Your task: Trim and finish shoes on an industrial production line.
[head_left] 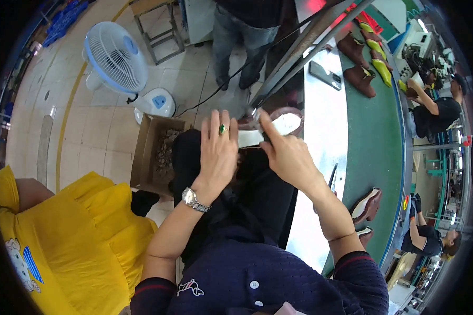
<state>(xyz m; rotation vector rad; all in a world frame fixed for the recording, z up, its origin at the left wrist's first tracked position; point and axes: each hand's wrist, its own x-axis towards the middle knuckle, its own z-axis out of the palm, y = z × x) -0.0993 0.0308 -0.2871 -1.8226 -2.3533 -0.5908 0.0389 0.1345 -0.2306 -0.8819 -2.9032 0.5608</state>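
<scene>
My left hand, with a green ring and a silver wristwatch, lies fingers-up against a white strip over my lap. My right hand pinches the same white strip beside a round brown shoe part with a pale inside. A small metal tool tip shows just above my fingers. What lies under my palms is hidden.
A green conveyor belt on the right carries brown shoes and yellow-green lasts. A cardboard box of scraps and a white floor fan stand to my left. A person in yellow sits beside me; other workers sit beyond the belt.
</scene>
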